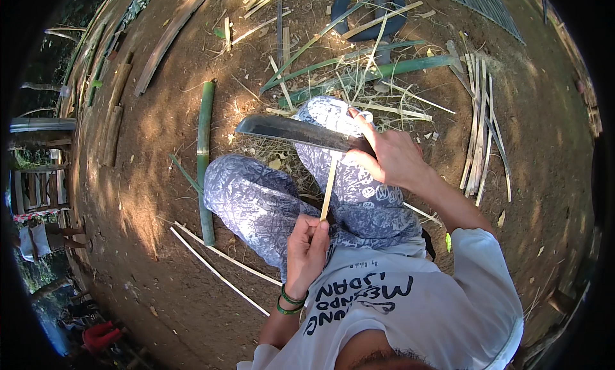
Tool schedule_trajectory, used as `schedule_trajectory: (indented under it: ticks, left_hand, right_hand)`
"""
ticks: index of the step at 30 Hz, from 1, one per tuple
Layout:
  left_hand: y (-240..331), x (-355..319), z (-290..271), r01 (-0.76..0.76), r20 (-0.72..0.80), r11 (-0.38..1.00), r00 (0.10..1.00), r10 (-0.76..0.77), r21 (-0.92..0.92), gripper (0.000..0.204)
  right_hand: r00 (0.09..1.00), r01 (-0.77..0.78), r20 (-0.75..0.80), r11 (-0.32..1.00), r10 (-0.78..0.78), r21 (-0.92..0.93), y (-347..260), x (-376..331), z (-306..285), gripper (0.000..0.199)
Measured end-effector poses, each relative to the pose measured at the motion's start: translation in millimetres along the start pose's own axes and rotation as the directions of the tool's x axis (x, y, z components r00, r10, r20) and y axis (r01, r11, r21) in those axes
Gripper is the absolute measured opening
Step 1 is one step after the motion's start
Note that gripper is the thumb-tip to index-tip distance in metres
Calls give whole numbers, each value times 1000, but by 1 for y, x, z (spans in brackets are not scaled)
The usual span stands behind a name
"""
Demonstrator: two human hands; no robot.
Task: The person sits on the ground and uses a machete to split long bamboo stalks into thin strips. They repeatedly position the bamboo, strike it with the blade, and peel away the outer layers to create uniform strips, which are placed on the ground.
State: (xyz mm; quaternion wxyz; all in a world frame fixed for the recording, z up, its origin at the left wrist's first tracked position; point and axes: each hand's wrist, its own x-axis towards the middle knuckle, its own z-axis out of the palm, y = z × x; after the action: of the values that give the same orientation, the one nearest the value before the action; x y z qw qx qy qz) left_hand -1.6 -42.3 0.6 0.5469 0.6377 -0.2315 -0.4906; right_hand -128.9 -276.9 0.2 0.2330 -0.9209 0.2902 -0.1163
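Observation:
My right hand is closed around the handle of a machete, above my right knee. Its broad dark blade points left, across the gap between my knees. Between thumb and fingers, my left hand pinches a thin pale bamboo strip in front of my lap. From there the strip runs up over my right thigh, its far end meeting the blade's edge near the handle. Whether the blade has cut into it I cannot tell. A pale band wraps a finger of my right hand.
A green bamboo pole lies left of my knees. Beyond my knees are bamboo shavings and split green bamboo, with a black ring farther off. Pale strips lie bunched at right; two long strips lie lower left.

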Motion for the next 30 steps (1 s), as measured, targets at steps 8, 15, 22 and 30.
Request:
schedule_trajectory:
  ticks: [8,15,22,30]
  left_hand:
    - [-10,-26,-12,38,-15,999,999,-37,20,10]
    - [-18,-54,-32,-71,-170,997,982,77,43,12]
    - [39,-25,-35,-328,-196,816,865,462,477,8]
    - [99,11,-48,-344,-308,590,605,734,730,14]
  right_hand:
    - [996,-50,70,998,47,46,-3,0,-5,82]
    - [973,-90,-191,979,126,184,5,1,5,59]
    - [975,-113,-38,634,220,765,-47,51,-55,22]
    - [959,208,-285,723,-16,659,-83,81,-110,24]
